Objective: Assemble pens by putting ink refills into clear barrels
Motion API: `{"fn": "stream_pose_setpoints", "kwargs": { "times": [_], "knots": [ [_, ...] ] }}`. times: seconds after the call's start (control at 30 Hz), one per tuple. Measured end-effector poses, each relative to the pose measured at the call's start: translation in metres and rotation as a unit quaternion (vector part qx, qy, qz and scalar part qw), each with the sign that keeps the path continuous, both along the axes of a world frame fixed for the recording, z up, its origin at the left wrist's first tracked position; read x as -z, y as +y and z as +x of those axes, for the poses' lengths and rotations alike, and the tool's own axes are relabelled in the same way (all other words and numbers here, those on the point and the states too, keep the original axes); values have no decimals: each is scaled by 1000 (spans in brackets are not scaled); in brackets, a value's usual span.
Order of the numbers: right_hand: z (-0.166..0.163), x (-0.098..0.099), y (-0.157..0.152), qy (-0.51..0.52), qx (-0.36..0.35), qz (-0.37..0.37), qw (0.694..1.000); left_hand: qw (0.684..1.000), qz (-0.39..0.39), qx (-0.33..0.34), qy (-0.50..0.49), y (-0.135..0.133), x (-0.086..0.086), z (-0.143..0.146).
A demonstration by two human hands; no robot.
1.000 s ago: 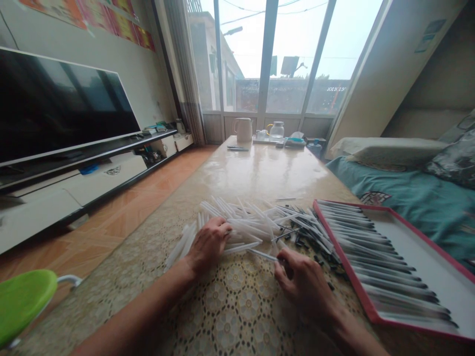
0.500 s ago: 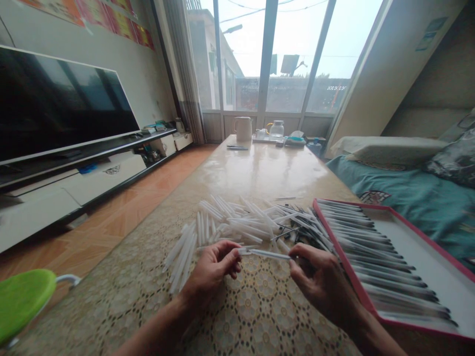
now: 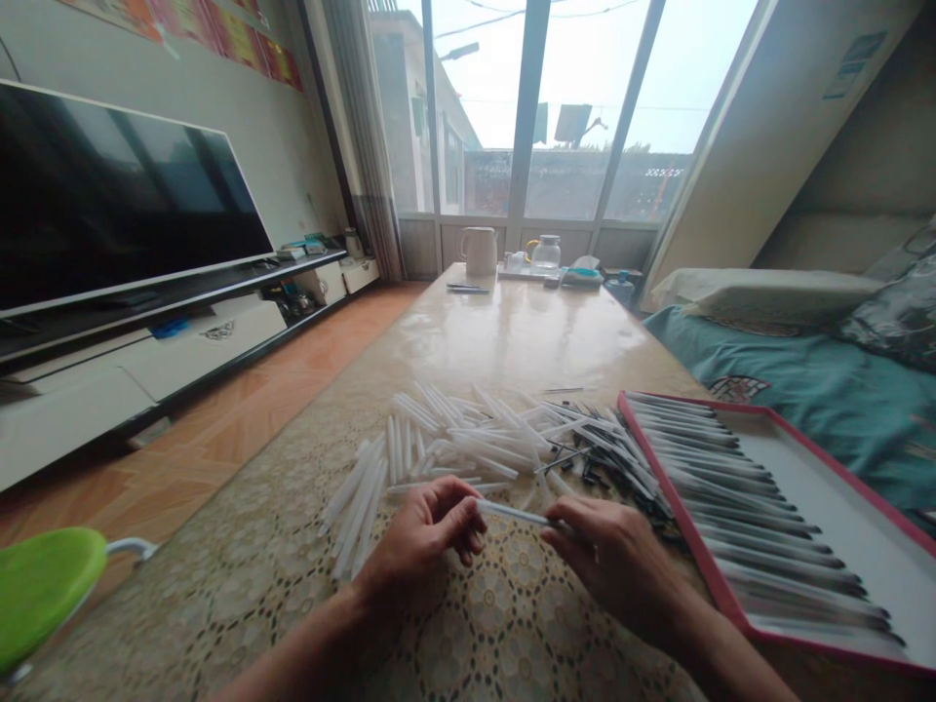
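Observation:
My left hand [image 3: 431,531] is closed, pinching a whitish pen barrel [image 3: 478,501] that its fingers mostly hide. A slim pale pen refill [image 3: 516,512] spans the gap between my hands, one end meeting the barrel at my left fingertips. Its other end is gripped by the closed fingers of my right hand [image 3: 604,551]. Whether the refill sits inside the barrel I cannot tell. Behind my hands lies a loose pile of translucent white pen barrels [image 3: 468,439]. Dark-tipped refills and small black pieces [image 3: 604,468] lie to its right.
A red-rimmed box [image 3: 713,575] on the right holds a row of pens with black ends [image 3: 767,526]. The patterned tablecloth [image 3: 497,624] covers the table. A jug [image 3: 480,252] and a glass pitcher [image 3: 546,253] stand at the far end. A green stool [image 3: 48,585] is at lower left.
My right hand has moved left towards my left hand, and less of the refill shows between them. The barrel end at my left fingers is now mostly covered.

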State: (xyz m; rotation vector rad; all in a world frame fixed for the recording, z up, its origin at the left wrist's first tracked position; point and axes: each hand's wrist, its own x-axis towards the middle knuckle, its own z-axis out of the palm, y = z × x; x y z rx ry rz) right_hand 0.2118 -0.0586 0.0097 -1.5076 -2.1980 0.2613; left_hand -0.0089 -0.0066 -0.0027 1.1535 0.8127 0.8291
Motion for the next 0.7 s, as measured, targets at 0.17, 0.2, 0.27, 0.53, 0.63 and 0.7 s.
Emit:
{"fn": "stream_pose_setpoints", "kwargs": {
  "times": [0.17,0.2,0.27,0.53,0.63,0.7],
  "knots": [
    [-6,9,2,-68,-33,45,996,999,-10,20,-24,-6,6,6],
    [-8,11,2,-75,-35,53,995,999,-5,17,-29,-7,6,6],
    [-11,13,1,-68,-29,53,996,999,9,12,-34,-9,7,6],
    [-10,8,-3,112,-29,-113,987,997,66,7,-29,-18,4,6],
    [-10,2,-4,177,-36,-180,967,996,91,2,-11,-22,3,6],
    [-10,0,-3,194,-38,-196,960,995,99,3,-7,-21,4,6]
  ]
}}
